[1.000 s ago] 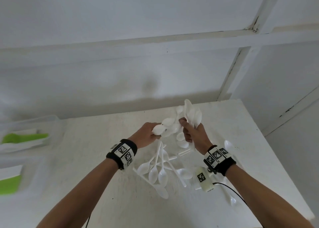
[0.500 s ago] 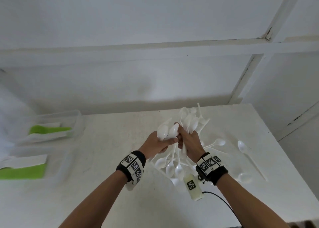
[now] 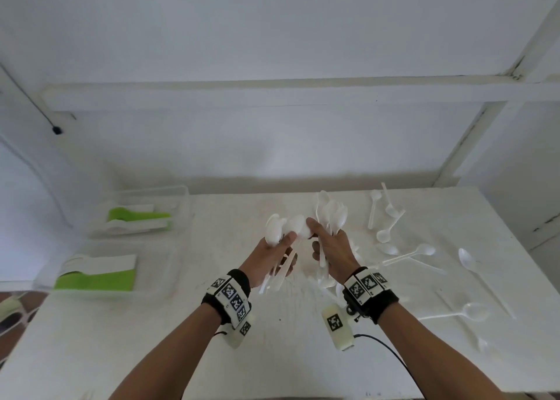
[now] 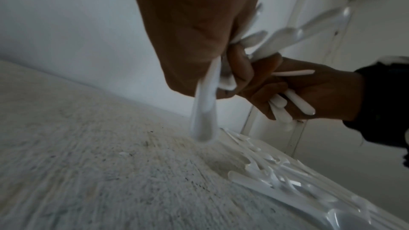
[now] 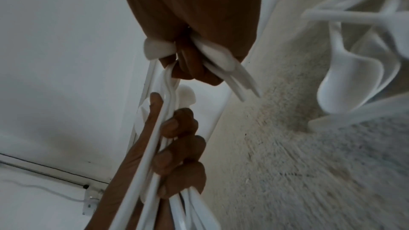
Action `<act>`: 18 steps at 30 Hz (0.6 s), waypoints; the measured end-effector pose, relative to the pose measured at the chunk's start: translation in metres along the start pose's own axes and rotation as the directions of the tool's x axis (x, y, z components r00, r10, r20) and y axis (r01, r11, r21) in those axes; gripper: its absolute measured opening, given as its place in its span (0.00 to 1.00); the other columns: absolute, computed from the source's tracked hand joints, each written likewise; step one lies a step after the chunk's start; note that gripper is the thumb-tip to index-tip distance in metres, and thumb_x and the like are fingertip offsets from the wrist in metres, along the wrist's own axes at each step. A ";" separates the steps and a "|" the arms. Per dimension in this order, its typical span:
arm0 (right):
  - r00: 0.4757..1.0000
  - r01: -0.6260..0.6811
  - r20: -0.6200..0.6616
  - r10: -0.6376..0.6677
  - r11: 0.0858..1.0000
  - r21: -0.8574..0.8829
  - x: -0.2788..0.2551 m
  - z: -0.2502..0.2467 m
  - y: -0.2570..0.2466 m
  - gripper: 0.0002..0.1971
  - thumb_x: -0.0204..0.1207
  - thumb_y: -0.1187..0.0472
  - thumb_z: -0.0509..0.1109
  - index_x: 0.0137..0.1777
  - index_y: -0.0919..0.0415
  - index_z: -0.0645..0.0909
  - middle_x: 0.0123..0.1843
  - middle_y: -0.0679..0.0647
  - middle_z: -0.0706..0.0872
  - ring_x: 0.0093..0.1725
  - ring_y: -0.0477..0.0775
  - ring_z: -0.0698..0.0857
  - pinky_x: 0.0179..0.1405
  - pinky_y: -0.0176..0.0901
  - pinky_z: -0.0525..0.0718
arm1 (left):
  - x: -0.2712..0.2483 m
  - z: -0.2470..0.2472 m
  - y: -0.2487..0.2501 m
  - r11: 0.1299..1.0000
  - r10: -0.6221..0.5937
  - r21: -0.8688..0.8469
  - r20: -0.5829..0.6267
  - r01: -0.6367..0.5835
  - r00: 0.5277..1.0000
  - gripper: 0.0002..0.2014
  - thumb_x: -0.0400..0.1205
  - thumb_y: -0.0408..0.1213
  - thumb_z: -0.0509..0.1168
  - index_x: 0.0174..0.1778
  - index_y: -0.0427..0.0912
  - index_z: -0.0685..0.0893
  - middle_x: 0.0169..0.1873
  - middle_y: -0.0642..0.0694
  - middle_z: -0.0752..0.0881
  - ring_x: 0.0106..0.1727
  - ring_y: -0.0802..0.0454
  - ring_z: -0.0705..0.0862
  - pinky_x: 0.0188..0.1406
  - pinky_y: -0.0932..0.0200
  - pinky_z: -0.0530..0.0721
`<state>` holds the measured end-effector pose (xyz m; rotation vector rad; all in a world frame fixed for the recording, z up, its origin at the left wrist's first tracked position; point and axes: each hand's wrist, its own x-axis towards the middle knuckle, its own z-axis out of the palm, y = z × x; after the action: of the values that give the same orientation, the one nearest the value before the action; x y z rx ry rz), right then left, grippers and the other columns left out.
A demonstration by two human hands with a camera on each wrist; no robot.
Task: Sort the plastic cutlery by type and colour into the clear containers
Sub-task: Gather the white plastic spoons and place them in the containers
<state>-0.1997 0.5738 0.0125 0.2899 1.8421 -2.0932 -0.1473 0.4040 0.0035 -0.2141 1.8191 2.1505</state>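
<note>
A bundle of white spoons (image 3: 283, 230) is gripped in the left hand (image 3: 269, 255), bowls up and handles hanging below the curled fingers. A second bundle (image 3: 333, 215) is clasped in the right hand (image 3: 331, 249), whose thumb is pressed against the left bundle; the exact count in either fist cannot be told. Both hands are held above the white table (image 3: 151, 339), near its middle. Open tabletop is seen in front of the wrists and toward the near edge. About eight loose spoons (image 3: 406, 255) are scattered to the right, reaching close to the right edge. Two clear containers are set at the left: the far one (image 3: 178, 205) and the near one (image 3: 157, 278), each holding green and white cutlery.
</note>
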 end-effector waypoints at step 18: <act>0.994 -0.056 0.095 0.060 0.998 -0.041 0.029 0.065 0.011 0.21 0.75 0.50 0.79 0.50 0.72 0.87 0.38 0.69 0.90 0.34 0.64 0.89 0.36 0.53 0.90 | -0.015 -0.037 0.002 0.989 0.079 0.144 -0.323 -0.034 0.943 0.22 0.86 0.55 0.66 0.58 0.37 0.84 0.42 0.41 0.93 0.26 0.51 0.81 0.21 0.62 0.71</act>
<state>-0.2176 0.5055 0.0007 0.2261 1.7941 -1.9947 -0.1368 0.3657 0.0035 -0.5219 2.1703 2.1165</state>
